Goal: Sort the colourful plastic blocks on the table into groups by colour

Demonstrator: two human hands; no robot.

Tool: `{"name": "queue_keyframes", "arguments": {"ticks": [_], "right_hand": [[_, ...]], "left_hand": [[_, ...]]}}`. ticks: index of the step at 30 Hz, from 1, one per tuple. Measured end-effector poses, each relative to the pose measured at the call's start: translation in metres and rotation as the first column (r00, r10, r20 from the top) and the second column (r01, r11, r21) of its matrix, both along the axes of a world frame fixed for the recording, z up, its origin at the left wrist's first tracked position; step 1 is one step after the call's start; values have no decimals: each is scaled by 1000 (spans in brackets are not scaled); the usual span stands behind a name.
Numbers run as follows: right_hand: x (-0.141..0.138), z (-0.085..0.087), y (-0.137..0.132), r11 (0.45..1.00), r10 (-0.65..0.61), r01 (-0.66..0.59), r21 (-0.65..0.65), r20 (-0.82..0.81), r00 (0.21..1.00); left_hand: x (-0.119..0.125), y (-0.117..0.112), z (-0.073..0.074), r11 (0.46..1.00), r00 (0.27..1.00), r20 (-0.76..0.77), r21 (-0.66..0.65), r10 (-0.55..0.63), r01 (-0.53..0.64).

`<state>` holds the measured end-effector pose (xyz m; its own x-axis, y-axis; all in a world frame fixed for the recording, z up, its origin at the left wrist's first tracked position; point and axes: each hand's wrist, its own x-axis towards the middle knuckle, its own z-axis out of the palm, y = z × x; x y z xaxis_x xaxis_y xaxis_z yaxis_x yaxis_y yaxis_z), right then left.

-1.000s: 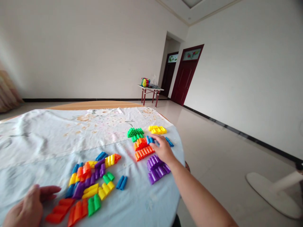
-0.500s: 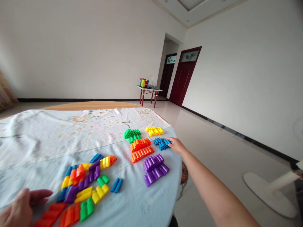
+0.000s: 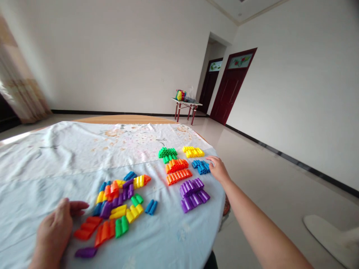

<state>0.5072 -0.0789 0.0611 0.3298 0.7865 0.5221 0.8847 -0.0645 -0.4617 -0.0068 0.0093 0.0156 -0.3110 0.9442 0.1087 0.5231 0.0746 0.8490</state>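
My left hand [image 3: 57, 226] rests by the tablecloth's left part, fingers stretched out, holding nothing. It lies beside a jumble of short ribbed plastic tubes, with joined orange tubes [image 3: 88, 228] closest to it and a purple piece [image 3: 85, 252] in front. At the table's right edge is my right hand [image 3: 218, 168], its fingers apart at the side of a small stack of blue tubes [image 3: 201, 167]. No piece shows between those fingers. Around that stack lie sorted groups: yellow tubes [image 3: 194, 151], green tubes [image 3: 167, 153], orange tubes [image 3: 178, 171] and purple tubes [image 3: 194, 195].
A pale floral cloth [image 3: 67, 160] covers the large round table, creased at the left. Between the jumble and the sorted groups lies a blue pair [image 3: 151, 207]. A small side table [image 3: 187, 102] with bags stands far back; a white round base [image 3: 325, 231] is on the floor at right.
The view has shifted, so the table things appear farther right. My right hand has drawn slightly away from the blue stack. The purple piece at the front has come into view.
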Motion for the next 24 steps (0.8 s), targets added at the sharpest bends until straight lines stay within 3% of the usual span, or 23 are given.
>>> {"name": "queue_keyframes", "arguments": {"ticks": [2, 4, 8, 11, 16, 24], "right_hand": [[-35, 11, 1, 988, 75, -72, 135, -17, 997], [-79, 19, 1, 961, 234, -224, 160, -48, 971], [-168, 16, -6, 839, 535, -542, -41, -117, 837], [-209, 3, -9, 758, 612, -625, -188, -129, 780], [-226, -11, -8, 749, 591, -579, -323, -70, 804], [-229, -13, 10, 768, 610, -608, -199, -59, 790]], "left_hand": [[4, -4, 7, 999, 996, 91, -49, -9, 13], [5, -7, 10, 999, 992, 125, -45, -17, 23], [4, -12, 12, 1000, 990, 142, -21, -20, 23], [3, -13, 12, 1000, 989, 149, -15, -21, 24], [2, -10, 8, 999, 983, 180, -20, -28, 32], [0, -8, 6, 999, 975, 220, -20, -40, 46]]}}
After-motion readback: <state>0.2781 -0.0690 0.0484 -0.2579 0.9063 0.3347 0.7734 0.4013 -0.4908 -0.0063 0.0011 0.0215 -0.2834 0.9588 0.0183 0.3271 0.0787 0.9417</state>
